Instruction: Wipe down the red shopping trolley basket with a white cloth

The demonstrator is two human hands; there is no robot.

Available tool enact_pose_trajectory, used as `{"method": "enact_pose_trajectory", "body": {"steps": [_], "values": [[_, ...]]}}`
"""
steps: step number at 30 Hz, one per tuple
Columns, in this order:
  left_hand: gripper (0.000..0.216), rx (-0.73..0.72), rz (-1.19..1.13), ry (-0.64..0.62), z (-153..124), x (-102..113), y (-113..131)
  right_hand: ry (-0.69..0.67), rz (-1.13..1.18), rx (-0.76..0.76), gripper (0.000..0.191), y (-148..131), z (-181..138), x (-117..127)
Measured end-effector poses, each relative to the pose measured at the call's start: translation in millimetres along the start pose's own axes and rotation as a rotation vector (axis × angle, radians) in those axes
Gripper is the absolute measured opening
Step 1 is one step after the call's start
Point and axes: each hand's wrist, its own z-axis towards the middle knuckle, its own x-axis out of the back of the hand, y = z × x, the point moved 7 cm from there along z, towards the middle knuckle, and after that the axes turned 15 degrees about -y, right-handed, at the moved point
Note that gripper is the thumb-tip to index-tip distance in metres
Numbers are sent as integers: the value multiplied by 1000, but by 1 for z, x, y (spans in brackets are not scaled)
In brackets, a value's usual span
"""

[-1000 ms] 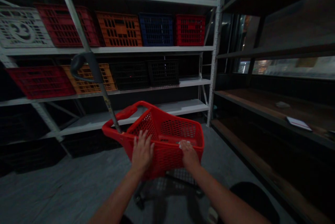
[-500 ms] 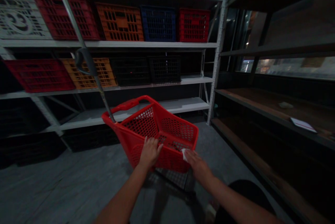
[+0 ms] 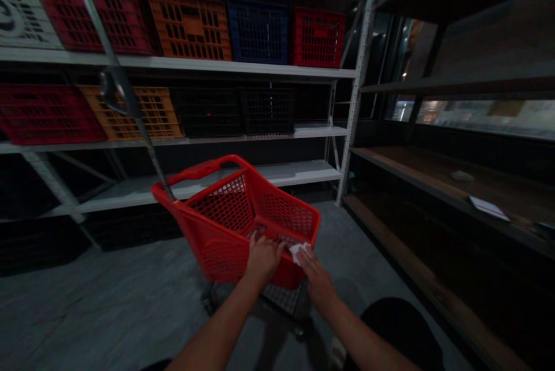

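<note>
A red plastic shopping cart [image 3: 208, 238] with perforated sides stands on the floor in front of me. My left hand [image 3: 263, 258] is closed over the cart's near rim, its fingertips reaching inside the basket. Just to its right, my right hand [image 3: 317, 277] presses a crumpled white wipe [image 3: 299, 252], paper or cloth, against the same rim near the corner. The fingers of that hand lie over the wipe and partly cover it. A metal pole [image 3: 150, 148] with a dark grip rises from the cart's handle end.
Behind the cart, a white metal rack [image 3: 208, 65] holds several plastic crates, including an orange crate [image 3: 188, 24] and a blue crate [image 3: 259, 30]. Along the right runs a dark wooden shelf [image 3: 416, 171] bearing a flat white item [image 3: 489, 208]. A dark round object [image 3: 403, 330] is at lower right.
My left hand has slid right along the rim, nearer my right hand. The wipe has shifted slightly left along the rim, and more of it shows. The whole view has moved a little.
</note>
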Motion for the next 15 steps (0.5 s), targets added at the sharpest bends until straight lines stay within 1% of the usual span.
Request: {"method": "enact_pose_trajectory", "body": {"steps": [2,3,6,7,8,9,10,11,13,15], "values": [[43,-12,-27,-34,-2,-2,-6,-33,-12,62,60,22,6,5],[43,-14,-40,-47,-3,-2,-9,-42,-22,59,60,37,11,11],[41,-21,-63,-52,-7,0,-14,-48,-47,-49,60,79,33,23],[40,-24,-64,-48,-9,1,-15,-45,-50,-90,60,86,38,24],[40,-24,-62,-44,-10,1,-16,-36,-48,-122,59,86,40,23],[40,-20,-60,-40,-12,1,-17,-20,-42,-140,58,80,40,21],[39,-16,-57,-36,-13,0,-18,4,-34,-143,57,68,37,18],[39,-10,-56,-32,-14,0,-20,25,-25,-126,55,49,32,15],[37,-7,-55,-29,-16,0,-25,44,-3,-53,55,3,19,7],[35,-13,-60,-45,-18,-1,-29,31,21,10,57,-39,5,2]]}}
